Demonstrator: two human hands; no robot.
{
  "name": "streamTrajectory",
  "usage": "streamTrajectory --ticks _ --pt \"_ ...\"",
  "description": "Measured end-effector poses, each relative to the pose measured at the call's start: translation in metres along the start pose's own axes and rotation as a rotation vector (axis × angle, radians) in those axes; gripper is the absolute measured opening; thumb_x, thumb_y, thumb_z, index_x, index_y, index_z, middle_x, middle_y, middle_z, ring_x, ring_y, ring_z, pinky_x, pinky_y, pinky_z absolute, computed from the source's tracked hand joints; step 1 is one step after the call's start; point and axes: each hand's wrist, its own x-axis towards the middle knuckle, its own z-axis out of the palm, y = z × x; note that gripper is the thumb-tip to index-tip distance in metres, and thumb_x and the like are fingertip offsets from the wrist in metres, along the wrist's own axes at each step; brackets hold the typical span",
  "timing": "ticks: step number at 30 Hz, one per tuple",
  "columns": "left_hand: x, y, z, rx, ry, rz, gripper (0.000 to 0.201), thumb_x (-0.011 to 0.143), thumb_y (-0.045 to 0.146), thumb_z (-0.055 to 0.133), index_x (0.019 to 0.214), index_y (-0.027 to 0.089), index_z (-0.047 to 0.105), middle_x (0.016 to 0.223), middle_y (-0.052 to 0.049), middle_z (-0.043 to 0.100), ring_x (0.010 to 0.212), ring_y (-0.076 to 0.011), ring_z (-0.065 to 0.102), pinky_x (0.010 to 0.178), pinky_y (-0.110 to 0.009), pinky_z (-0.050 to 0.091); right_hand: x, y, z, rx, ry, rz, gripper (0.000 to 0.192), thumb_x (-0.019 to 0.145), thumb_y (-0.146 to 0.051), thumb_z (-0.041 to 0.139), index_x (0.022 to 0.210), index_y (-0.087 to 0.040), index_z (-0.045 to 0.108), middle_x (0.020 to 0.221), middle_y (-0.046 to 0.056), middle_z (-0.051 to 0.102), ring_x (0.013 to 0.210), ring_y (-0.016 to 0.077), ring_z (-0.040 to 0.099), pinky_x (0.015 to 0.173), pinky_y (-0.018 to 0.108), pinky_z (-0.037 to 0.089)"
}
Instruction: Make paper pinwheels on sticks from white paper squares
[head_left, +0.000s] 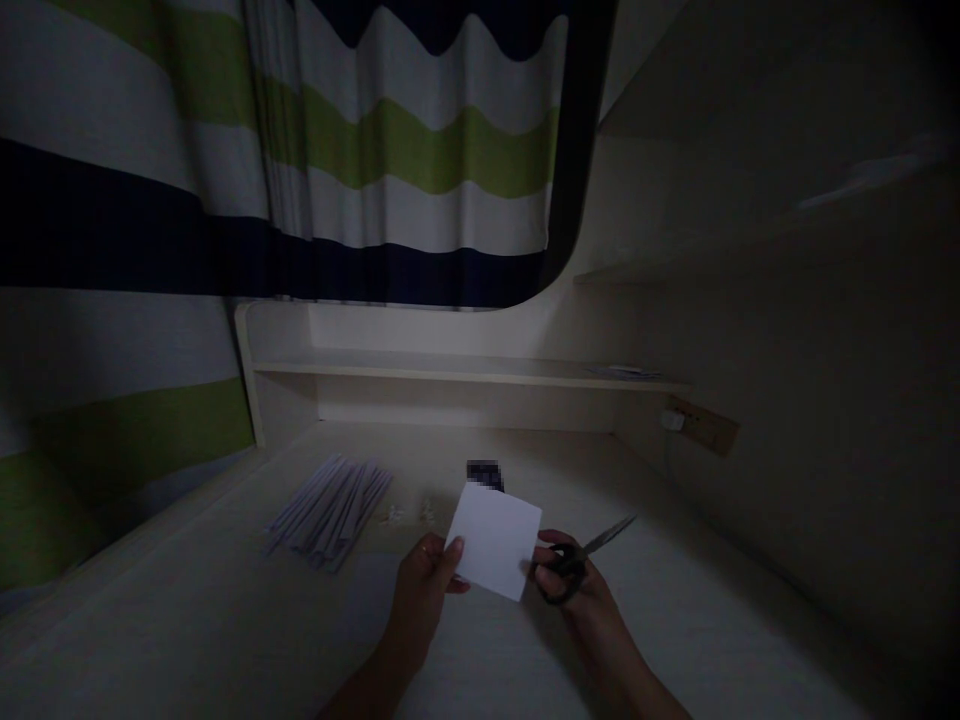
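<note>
A white sheet of paper [495, 540], roughly square, is held above the desk. My left hand [427, 580] pinches its left edge, thumb on top. The handles of dark-handled scissors [570, 570] are in my right hand [589, 600], with the blades pointing up and to the right, away from the paper. Fingertips of that hand also touch the paper's right edge. Behind the sheet lies a dark, pixelated object [486, 474], partly covered by it. A pale flat sheet [371, 595] rests on the desk left of my left hand.
Several rolled paper tubes [330, 510] lie in a pile on the desk's left side. Small white bits [409, 514] sit beside them. A low shelf [450, 368] runs along the back, under a striped curtain [420, 150]. At right, a white plug [672, 421] sits in a socket strip [705, 427].
</note>
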Motion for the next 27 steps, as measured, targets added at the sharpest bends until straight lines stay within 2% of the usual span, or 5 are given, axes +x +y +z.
streamTrajectory --ticks 4,8,13,19,27 --pt "-0.002 -0.005 0.003 -0.018 -0.061 0.005 0.031 0.061 0.04 0.063 0.053 0.017 0.043 0.053 0.003 0.053 0.055 -0.013 0.054 0.05 -0.024 0.047 0.001 0.001 -0.004 -0.013 0.054 0.036 0.038 0.048 -0.014 0.075 0.08 -0.019 0.055 0.055 -0.007 0.052 0.054 0.0098 0.05 0.054 0.022 0.039" --pt "-0.004 -0.008 0.001 -0.089 -0.177 -0.004 0.021 0.065 0.035 0.062 0.07 0.015 0.056 0.064 0.0 0.06 0.06 -0.0133 0.056 0.057 -0.023 0.045 0.0 0.001 -0.005 0.019 0.109 0.038 0.035 0.051 -0.013 0.073 0.079 -0.021 0.053 0.054 -0.009 0.051 0.052 0.0077 0.049 0.054 0.02 0.039" --pt "-0.01 -0.016 0.006 -0.177 -0.287 -0.068 0.037 0.061 0.036 0.064 0.091 0.014 0.061 0.081 -0.008 0.066 0.071 -0.0189 0.059 0.061 -0.027 0.046 0.002 0.006 -0.005 0.021 0.156 0.01 0.038 0.049 -0.017 0.074 0.078 -0.021 0.051 0.054 -0.008 0.051 0.051 0.0105 0.05 0.053 0.023 0.041" --pt "-0.014 -0.027 0.017 -0.087 -0.245 -0.13 0.032 0.057 0.038 0.067 0.076 0.013 0.067 0.075 -0.01 0.068 0.067 -0.0195 0.06 0.057 -0.026 0.047 -0.001 0.007 0.0 -0.012 0.143 -0.001 0.037 0.05 -0.02 0.075 0.078 -0.02 0.05 0.054 -0.007 0.052 0.052 0.0111 0.052 0.055 0.024 0.042" --pt "0.0 -0.02 0.005 0.026 0.001 -0.13 0.031 0.06 0.039 0.064 0.062 0.008 0.067 0.063 -0.012 0.068 0.058 -0.0189 0.061 0.054 -0.027 0.047 -0.006 -0.004 0.0 -0.275 -0.034 0.185 0.06 0.061 -0.042 0.067 0.105 -0.006 0.05 0.051 0.003 0.06 0.045 0.0142 0.052 0.043 0.024 0.038"
